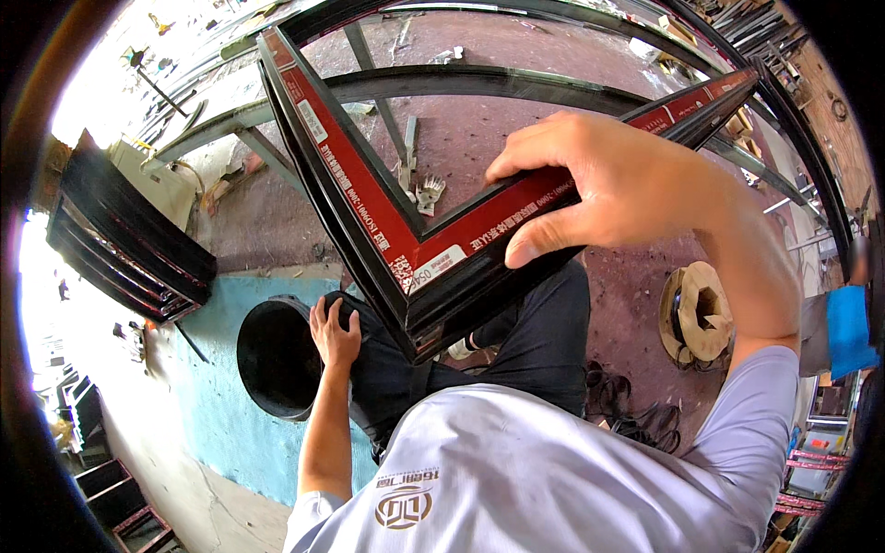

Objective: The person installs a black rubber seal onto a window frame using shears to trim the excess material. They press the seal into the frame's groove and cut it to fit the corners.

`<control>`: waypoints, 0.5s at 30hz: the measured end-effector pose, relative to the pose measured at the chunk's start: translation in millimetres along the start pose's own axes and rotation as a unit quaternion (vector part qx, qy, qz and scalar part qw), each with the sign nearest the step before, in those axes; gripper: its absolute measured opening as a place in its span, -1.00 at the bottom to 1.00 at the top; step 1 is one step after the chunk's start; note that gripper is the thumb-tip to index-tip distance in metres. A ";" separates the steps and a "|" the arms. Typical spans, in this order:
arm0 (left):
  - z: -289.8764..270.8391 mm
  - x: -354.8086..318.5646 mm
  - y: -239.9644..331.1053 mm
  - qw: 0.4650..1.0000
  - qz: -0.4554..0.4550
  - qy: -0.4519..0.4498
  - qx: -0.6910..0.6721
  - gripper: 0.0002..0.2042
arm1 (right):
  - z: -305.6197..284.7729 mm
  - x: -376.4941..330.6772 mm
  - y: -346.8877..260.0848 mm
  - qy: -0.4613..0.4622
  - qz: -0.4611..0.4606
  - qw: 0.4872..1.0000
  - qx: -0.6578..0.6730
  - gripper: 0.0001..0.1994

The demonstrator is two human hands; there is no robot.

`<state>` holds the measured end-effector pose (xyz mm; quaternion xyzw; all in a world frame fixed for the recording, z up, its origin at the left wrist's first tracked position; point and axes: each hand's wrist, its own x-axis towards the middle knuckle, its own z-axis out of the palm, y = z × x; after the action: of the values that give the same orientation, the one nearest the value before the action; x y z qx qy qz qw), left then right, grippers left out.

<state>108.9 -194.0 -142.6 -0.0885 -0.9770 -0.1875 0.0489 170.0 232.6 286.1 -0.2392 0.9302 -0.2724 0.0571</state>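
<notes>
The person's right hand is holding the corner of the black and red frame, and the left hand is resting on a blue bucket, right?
Not quite. In the head view the left hand rests on the rim of a black bucket, not a blue one; the blue is the surface beneath it. The right hand does hold the black and red frame near its corner.

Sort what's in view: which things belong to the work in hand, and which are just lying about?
In hand:
- right hand gripping the black frame corner with red film
- left hand resting on the person's knee, beside the black bucket

Lying about:
- stacked black profiles
- cardboard spool
- black rubber strip coils
- glove on floor
</notes>
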 end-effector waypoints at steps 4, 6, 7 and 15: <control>5.9 0.7 -8.2 1.000 0.007 0.008 -0.002 -0.51 | 1.5 -2.9 8.6 0.017 -0.026 0.999 -0.020 -0.42; 9.1 -1.1 -14.3 1.000 0.021 0.017 -0.003 -0.52 | 3.0 -1.7 10.5 0.023 -0.042 0.999 -0.025 -0.43; 10.8 -1.2 -17.4 0.999 0.027 0.017 -0.003 -0.52 | 3.1 -1.1 11.0 0.024 -0.047 0.998 -0.025 -0.43; 31.7 1.2 -36.3 0.989 -0.010 0.018 -0.149 -0.53 | -11.2 -9.4 21.1 -0.005 -0.038 0.999 -0.021 -0.43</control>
<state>98.8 -215.1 -184.7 -0.0821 -0.9380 -0.3329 0.0510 166.8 258.0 284.1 -0.2766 0.9256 -0.2540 0.0462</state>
